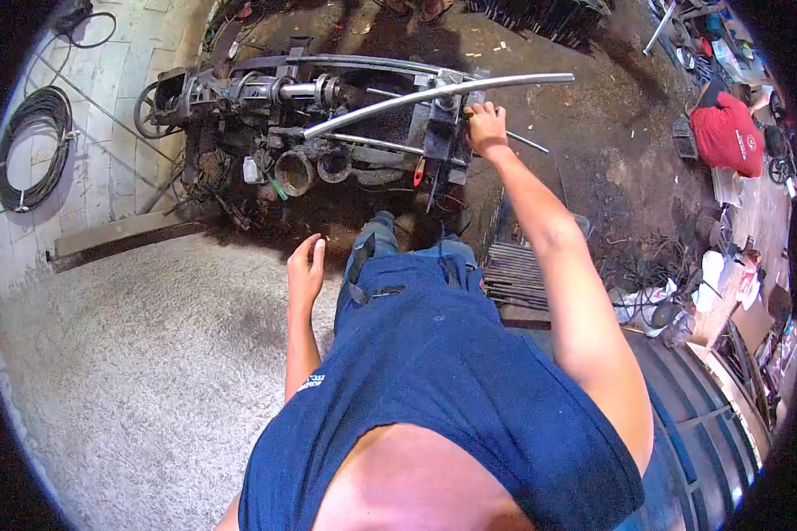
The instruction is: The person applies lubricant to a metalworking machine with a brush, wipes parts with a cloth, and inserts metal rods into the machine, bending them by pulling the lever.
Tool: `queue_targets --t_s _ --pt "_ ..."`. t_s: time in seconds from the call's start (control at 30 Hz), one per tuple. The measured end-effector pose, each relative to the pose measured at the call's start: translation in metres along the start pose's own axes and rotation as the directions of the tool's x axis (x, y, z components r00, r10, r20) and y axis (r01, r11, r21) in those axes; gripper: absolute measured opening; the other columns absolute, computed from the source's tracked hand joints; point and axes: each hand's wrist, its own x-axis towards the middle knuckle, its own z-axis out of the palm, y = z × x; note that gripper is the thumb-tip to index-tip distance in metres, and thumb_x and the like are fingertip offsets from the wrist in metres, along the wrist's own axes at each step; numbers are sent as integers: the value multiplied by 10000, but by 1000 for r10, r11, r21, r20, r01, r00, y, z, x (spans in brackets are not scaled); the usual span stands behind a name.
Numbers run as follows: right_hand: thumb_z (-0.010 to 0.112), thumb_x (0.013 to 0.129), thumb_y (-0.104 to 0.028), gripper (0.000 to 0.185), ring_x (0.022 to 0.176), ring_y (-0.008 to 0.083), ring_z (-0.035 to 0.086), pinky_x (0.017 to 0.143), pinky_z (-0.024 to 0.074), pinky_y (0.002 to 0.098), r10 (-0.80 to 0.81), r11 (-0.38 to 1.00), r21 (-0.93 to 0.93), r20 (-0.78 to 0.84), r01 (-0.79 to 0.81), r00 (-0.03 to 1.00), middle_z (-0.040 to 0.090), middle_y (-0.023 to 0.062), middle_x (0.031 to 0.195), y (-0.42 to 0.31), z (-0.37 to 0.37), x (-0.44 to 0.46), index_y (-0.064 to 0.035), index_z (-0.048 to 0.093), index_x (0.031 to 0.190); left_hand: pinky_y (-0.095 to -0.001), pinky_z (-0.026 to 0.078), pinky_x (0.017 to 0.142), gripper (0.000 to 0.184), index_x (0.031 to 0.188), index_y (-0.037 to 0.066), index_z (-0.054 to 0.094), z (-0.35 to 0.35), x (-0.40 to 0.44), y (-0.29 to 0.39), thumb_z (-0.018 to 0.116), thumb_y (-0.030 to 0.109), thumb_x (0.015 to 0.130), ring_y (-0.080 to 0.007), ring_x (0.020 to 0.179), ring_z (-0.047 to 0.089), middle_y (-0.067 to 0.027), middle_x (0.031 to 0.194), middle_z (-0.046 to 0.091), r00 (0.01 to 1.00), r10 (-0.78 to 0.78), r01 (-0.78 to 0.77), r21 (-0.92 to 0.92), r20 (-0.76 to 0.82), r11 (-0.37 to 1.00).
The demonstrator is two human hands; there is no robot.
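Observation:
A lathe-like machine [303, 91], dark and greasy, stands in front of me. Across its right part lies a long bright metal rod [443, 91], which looks curved in this view; its right end sticks out past the machine. My right hand [487, 129] is at the machine's right end, just below the rod, fingers curled against a part I cannot make out. Beside that hand is a dark metal block [443, 133]. My left hand [306, 268] hangs free over the floor, loosely bent, with thumb and fingers apart and nothing in it.
A coil of black cable [34, 149] lies on the tiles at left. Under the machine are a round metal pipe piece [294, 173] and a small white bottle [251, 170]. Several metal bars [515, 273] lie by my right leg. A person in a red shirt [726, 137] is at far right.

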Motion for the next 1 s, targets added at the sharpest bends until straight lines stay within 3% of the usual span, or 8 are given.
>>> queue_targets --t_s 0.23,0.4,0.47,0.57,0.67,0.83,0.87,1.0 --pt "587 764 -128 199 1064 231 527 892 358 450 -44 997 -65 89 50 995 641 47 979 10 -9 7 -124 690 934 -368 494 846 348 1110 -29 639 -5 5 33 562 262 936 -304 938 654 -208 1045 667 998 61 -61 62 15 996" --pt "574 754 -150 158 992 248 574 828 409 446 -106 984 -145 -4 104 994 647 60 955 65 -16 -28 -105 679 863 -367 495 849 342 1107 -27 640 7 12 40 566 258 933 -311 948 651 -205 1050 666 992 125 -126 41 25 991" --pt "578 741 -136 146 934 271 602 791 425 443 -55 983 -172 89 70 995 651 86 902 86 -31 -49 -90 675 840 -367 486 875 349 1122 -27 631 16 20 44 549 261 941 -315 992 640 -205 1080 656 985 152 -155 39 77 987" --pt "638 703 -137 114 907 274 613 769 430 442 61 983 -180 204 -24 977 659 83 927 114 -47 -93 -95 662 806 -369 470 908 363 1135 -27 623 30 34 64 524 271 951 -320 1037 624 -208 1114 642 966 233 -232 -22 114 972" --pt "646 696 -142 105 912 278 612 761 427 447 91 988 -140 145 -71 985 659 88 875 137 -58 -148 -89 658 786 -365 452 938 397 1191 -36 583 53 56 81 465 281 982 -293 1066 614 -205 1123 642 928 324 -286 -208 183 936" --pt "659 708 -127 107 879 258 602 735 410 427 213 972 -122 90 -202 973 635 75 874 124 -143 -201 -85 660 806 -367 413 976 579 1334 -11 463 95 99 143 251 430 1024 -246 1127 566 -152 1213 598 834 481 -163 -712 271 684" --pt "668 715 -133 105 871 251 595 748 404 418 188 978 -91 -14 -189 982 629 69 858 118 -165 -205 -87 662 809 -371 395 986 643 1372 4 410 93 102 173 203 495 1012 -243 1150 549 -139 1241 579 841 471 -159 -709 267 687" --pt "693 728 -146 124 871 227 564 781 387 397 151 972 -138 -256 -190 955 605 44 852 105 -246 -207 -94 660 836 -455 379 1039 761 1340 7 418 98 130 261 152 613 966 -325 1208 509 -204 1292 533 856 430 229 -955 289 187"
